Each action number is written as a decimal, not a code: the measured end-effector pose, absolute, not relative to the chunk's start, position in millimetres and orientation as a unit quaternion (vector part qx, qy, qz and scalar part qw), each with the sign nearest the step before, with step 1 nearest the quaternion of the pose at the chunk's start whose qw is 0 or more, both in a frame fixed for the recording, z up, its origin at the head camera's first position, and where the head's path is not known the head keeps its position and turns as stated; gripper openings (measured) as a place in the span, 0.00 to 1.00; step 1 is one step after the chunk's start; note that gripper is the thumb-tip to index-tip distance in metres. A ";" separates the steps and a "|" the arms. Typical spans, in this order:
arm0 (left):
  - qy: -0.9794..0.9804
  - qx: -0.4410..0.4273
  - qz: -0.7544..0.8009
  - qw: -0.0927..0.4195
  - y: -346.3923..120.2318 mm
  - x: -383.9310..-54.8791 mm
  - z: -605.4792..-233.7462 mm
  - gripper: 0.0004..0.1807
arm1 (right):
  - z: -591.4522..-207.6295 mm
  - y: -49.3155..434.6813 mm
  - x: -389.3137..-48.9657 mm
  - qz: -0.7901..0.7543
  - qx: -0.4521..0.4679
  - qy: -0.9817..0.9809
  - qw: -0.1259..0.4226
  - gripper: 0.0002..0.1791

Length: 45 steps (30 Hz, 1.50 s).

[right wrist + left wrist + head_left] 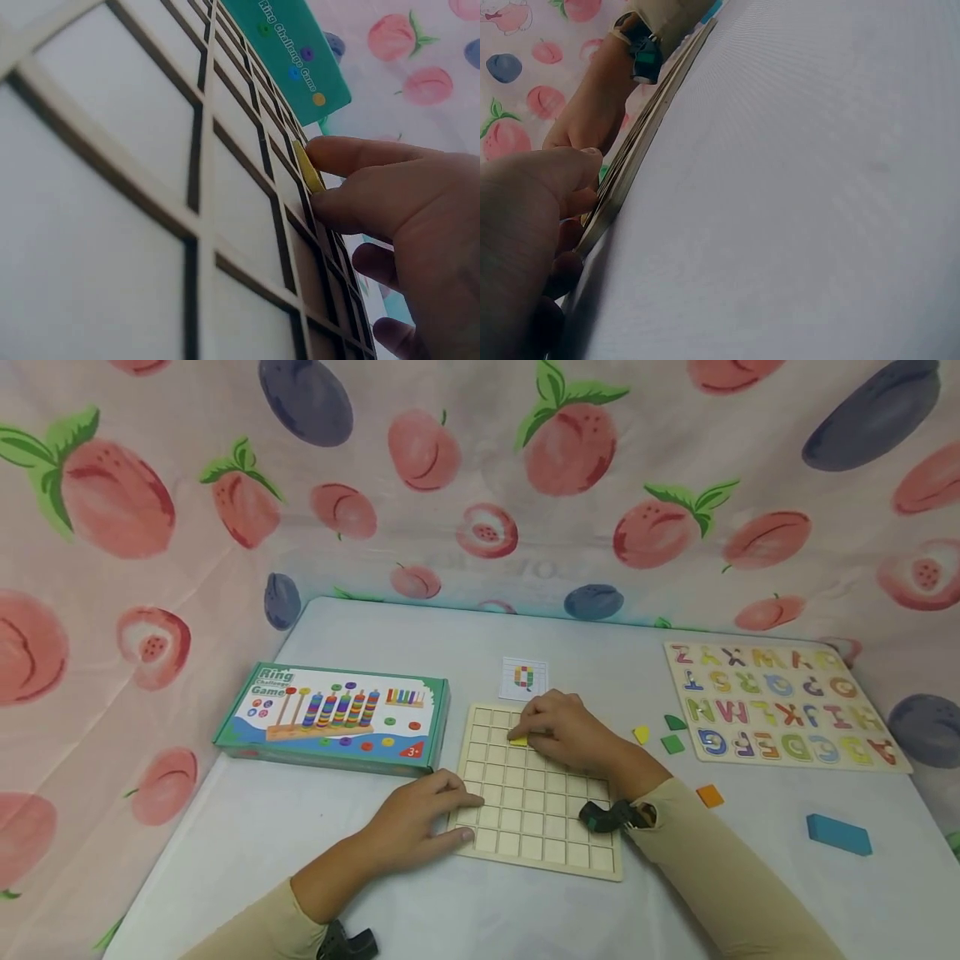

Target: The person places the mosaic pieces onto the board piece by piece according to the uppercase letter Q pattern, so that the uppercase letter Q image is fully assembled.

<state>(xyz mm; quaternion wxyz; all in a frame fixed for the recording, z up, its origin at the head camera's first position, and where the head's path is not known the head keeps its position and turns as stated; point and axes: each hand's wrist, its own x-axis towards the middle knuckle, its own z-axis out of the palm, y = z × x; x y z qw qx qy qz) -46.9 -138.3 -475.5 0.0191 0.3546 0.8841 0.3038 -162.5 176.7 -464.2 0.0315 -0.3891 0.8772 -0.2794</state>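
Two right-hand fingers [356,154] pinch and partly hide a yellow tile [307,168]; left fingers [457,798] lie apart.

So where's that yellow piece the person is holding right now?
In the head view, the yellow piece is pinched in the right hand, toward the far side of the wooden grid board, just below the small white card.

The right hand [424,199] pinches a yellow piece [307,167] at the gridded board [240,199].

Right fingers [534,723] partly hide the yellow piece [518,742] (head view).
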 end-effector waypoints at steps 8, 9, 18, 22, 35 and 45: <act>0.882 0.355 0.307 0.023 -136.1 -46.0 -476.3 0.20 | -466.7 177.0 -160.6 -0.296 -0.349 0.889 0.033 0.16; 0.883 0.354 0.306 0.024 -136.0 -46.1 -476.1 0.20 | -467.1 177.1 -160.6 -0.298 -0.348 0.889 0.030 0.15; 0.889 0.346 0.297 0.027 -136.7 -46.5 -472.1 0.20 | -466.6 171.5 -162.8 -0.295 -0.339 0.893 0.028 0.10; 0.889 0.346 0.299 0.026 -136.8 -46.8 -472.8 0.20 | -465.6 170.2 -162.2 -0.292 -0.333 0.896 0.033 0.09; 0.892 0.346 0.292 0.026 -137.1 -45.8 -475.0 0.24 | -464.4 180.4 -157.2 -0.297 -0.314 0.901 0.036 0.12; 0.891 0.345 0.291 0.046 -137.8 -45.4 -473.6 0.40 | -449.9 237.1 -143.7 -0.348 -0.291 0.891 -0.009 0.13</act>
